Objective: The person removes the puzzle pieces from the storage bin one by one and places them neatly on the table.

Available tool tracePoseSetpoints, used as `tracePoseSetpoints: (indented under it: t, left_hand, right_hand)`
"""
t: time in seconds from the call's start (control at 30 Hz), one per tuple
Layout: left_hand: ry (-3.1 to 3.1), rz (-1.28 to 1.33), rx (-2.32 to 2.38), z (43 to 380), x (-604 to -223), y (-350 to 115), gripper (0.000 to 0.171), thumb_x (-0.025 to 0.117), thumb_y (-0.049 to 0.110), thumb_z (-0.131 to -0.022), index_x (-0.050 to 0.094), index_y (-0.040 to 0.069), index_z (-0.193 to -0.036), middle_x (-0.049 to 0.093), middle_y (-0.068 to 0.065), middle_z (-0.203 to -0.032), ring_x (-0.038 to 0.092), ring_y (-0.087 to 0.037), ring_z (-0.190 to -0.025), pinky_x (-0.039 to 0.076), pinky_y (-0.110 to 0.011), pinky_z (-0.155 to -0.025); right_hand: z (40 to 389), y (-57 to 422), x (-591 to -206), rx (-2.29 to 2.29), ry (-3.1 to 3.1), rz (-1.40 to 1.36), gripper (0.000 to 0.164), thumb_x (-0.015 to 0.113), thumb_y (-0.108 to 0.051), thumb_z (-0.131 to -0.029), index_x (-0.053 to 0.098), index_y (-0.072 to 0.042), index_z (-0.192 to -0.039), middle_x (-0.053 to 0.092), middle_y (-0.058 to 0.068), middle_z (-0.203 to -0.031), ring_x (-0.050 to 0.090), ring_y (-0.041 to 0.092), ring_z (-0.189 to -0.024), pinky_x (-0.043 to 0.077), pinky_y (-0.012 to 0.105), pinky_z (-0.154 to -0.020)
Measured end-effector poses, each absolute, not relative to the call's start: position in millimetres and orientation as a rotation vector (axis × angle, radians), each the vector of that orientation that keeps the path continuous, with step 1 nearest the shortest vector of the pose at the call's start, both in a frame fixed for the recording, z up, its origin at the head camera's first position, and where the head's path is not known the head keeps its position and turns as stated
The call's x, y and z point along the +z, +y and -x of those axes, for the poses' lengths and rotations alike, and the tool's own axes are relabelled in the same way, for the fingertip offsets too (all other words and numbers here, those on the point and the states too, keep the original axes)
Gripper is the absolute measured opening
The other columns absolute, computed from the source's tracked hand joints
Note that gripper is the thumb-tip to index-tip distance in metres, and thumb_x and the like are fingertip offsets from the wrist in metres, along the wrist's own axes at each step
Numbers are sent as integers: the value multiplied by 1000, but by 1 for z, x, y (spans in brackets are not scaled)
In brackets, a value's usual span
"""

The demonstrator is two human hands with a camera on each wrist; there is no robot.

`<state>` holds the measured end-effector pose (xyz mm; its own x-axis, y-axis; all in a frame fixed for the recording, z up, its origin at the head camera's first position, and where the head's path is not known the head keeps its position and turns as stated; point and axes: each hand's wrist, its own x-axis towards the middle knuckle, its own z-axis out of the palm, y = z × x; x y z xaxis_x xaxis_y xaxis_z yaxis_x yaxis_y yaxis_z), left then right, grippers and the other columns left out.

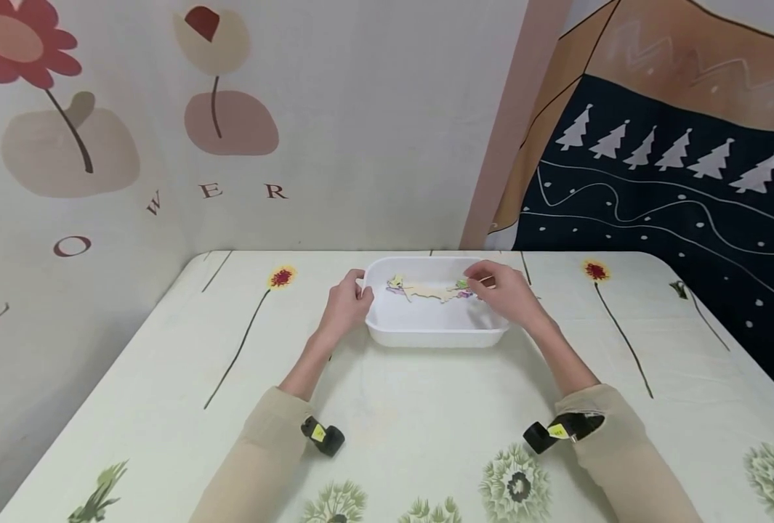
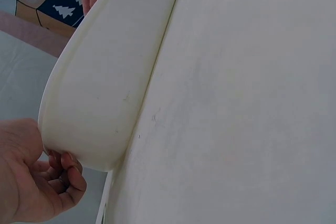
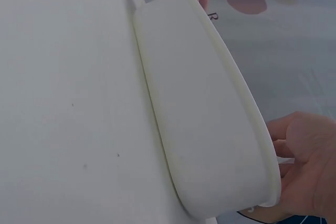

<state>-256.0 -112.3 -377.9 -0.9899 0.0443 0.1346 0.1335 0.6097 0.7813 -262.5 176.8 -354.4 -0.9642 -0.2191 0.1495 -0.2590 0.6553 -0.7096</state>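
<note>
A shallow white plastic tray (image 1: 435, 338) stands on the table, with a thin, uneven cream strip (image 1: 429, 292) inside it. Small green and purple patches show at the strip's ends; its exact kind is too small to tell. My left hand (image 1: 349, 300) grips the tray's left end at the rim, and in the left wrist view its curled fingers (image 2: 71, 177) touch that end. Over the right end, my right hand (image 1: 506, 290) pinches the strip's right tip between thumb and fingers. The tray wall (image 3: 205, 103) hides part of those fingers in the right wrist view.
A pale cloth with printed flowers (image 1: 282, 277) covers the table (image 1: 400, 414). Behind its far edge hangs a light curtain (image 1: 360, 145) with lettering, and a dark tree-patterned cloth (image 1: 674, 196) hangs at the right. Black wrist cameras (image 1: 324, 436) sit on both sleeves.
</note>
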Motion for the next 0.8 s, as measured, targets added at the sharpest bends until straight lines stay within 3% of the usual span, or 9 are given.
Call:
tracePoseSetpoints:
  t: [0.43,0.8]
  left_hand:
    - [-2728,141,-1343,255,-378,-111,44,51,11,-101,49,-4,-142,50,-6,-80,46,-17,-67,38,-27,-59]
    - [-2722,151,-1344,254,-377,-113,43,51,10,-101,50,-5,-140,49,-5,-78,44,-17,-65,38,-28,-59]
  right_hand:
    - [273,157,-359,1203,-2967,-373,35,57,1,-97,57,9,-131,60,24,-125,57,36,-115,46,46,-102]
    - [278,152,-365,959,-3071,-392,27,59,2,-96,62,9,-122,64,21,-114,57,31,-103,47,44,-97]
